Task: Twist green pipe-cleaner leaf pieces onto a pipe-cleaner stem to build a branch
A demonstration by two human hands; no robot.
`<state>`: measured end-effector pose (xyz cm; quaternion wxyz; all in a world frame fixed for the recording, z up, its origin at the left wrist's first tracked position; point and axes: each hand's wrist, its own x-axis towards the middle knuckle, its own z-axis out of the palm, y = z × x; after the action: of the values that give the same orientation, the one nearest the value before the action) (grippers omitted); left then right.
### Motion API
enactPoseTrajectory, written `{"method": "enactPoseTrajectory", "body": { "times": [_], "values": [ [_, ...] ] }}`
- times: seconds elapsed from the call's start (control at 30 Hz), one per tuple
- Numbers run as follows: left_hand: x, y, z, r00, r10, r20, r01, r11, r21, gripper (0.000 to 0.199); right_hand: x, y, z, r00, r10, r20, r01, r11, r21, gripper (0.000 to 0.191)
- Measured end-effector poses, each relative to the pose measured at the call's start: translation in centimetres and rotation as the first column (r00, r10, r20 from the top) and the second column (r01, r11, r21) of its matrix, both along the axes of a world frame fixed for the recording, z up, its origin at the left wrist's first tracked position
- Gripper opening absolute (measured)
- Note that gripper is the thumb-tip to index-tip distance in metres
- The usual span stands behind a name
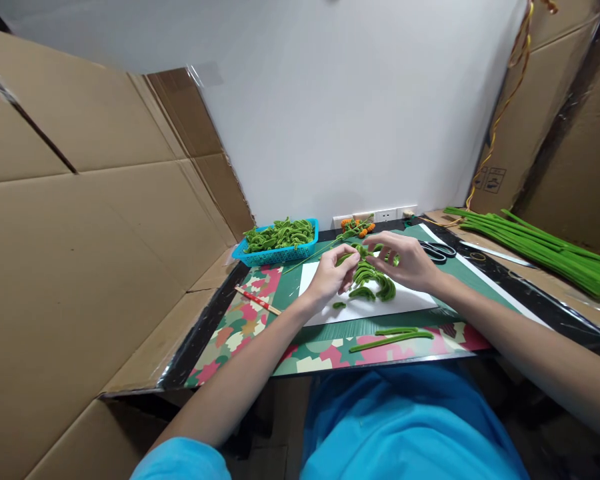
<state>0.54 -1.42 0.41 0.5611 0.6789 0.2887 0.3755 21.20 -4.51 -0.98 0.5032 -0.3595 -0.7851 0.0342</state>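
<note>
Above a white sheet of paper (410, 305), both hands meet at a small bent piece of green pipe cleaner (362, 251). My left hand (331, 275) is closed in a pinch on it, thumb against forefinger. My right hand (403, 259) reaches from the other side, its thumb and forefinger curled at the same piece and partly hiding it. Beneath them, several curved green pipe cleaner pieces (385, 288) lie bunched on the paper. A short bit (339, 305) sits apart, nearer my left wrist.
A blue basket (275, 255) heaped with bent green pieces stands back left. Orange and green pipe cleaner flowers (359, 228) lie by the wall. Black-handled scissors (437, 252) and long green stems (535, 250) are at right. Chopsticks (257, 300) lie left; loose green lengths (393, 339) lie in front.
</note>
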Motion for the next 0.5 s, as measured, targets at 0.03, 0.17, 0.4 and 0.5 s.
{"method": "enactPoseTrajectory", "body": {
  "times": [0.03, 0.17, 0.4, 0.5],
  "values": [
    [0.0, -0.1, 0.1, 1.0, 0.001, -0.004, -0.001, 1.0, -0.006, 0.042, 0.1, 0.1, -0.1, 1.0, 0.015, 0.009, -0.016, 0.999, 0.045, 0.022],
    [-0.1, -0.1, 0.3, 1.0, -0.025, -0.005, 0.025, 0.999, -0.03, 0.039, 0.5, 0.3, -0.4, 0.99, -0.018, 0.14, -0.01, 0.981, 0.196, 0.02],
    [-0.5, 0.3, 0.1, 0.997, -0.074, -0.016, 0.073, 0.997, -0.024, 0.037, 1.4, 0.6, -0.7, 0.944, -0.151, 0.294, 0.046, 0.941, 0.334, 0.021],
    [-0.6, 0.5, -0.2, 0.994, -0.1, -0.051, 0.102, 0.994, 0.037, 0.04, 1.5, 0.5, -0.6, 0.917, -0.188, 0.351, 0.047, 0.926, 0.374, 0.023]
  ]
}}
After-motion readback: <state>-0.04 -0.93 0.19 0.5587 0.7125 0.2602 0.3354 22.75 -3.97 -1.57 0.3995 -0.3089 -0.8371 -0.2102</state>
